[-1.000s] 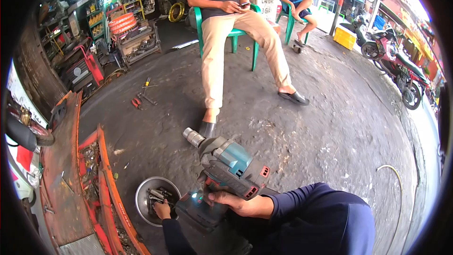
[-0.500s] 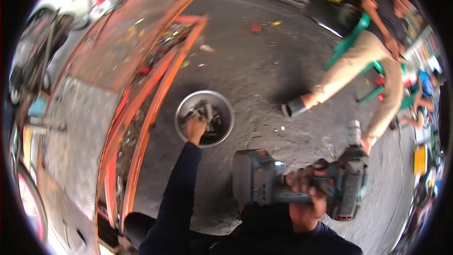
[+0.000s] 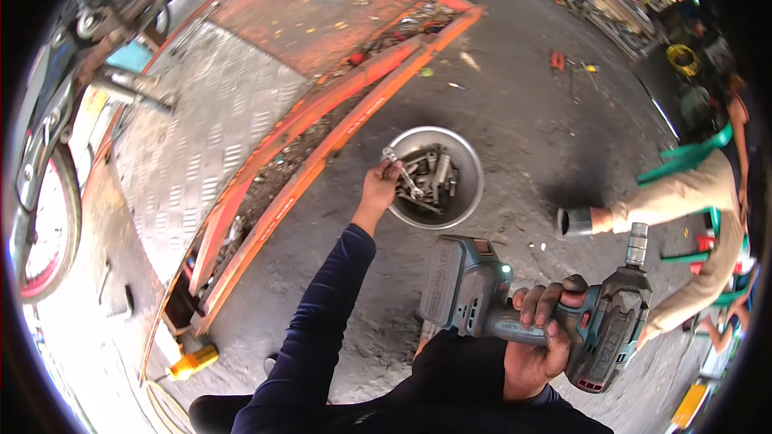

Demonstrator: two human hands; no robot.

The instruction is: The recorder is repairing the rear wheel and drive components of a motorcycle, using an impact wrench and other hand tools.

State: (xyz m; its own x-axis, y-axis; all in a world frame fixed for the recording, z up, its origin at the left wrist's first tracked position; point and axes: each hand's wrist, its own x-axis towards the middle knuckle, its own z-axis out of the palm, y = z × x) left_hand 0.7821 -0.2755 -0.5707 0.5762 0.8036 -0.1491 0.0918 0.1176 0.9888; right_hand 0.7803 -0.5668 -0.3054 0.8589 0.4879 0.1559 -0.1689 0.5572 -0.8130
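My left hand (image 3: pixel 378 190) reaches forward over the rim of a round metal bowl (image 3: pixel 476 183) on the concrete floor. Its fingers are closed on a small wrench (image 3: pixel 400 170) lifted at the bowl's near-left edge. The bowl holds several dark sockets and tools (image 3: pixel 432 178). My right hand (image 3: pixel 540 336) grips the handle of a teal and grey cordless impact wrench (image 3: pixel 537 312) held low near my lap, its nose pointing right and up, battery end to the left.
An orange steel frame (image 3: pixel 322 141) with a checker-plate deck (image 3: pixel 197 133) runs along the left. A wheel (image 3: pixel 50 225) shows at far left. A seated person's leg and shoe (image 3: pixel 635 213) with a green chair (image 3: pixel 683 162) are at right. A yellow object (image 3: pixel 191 363) lies by the frame.
The view swung from looking ahead at seated people to looking down. My left hand stayed at the bowl and now lifts a wrench; the impact wrench moved to my right side.
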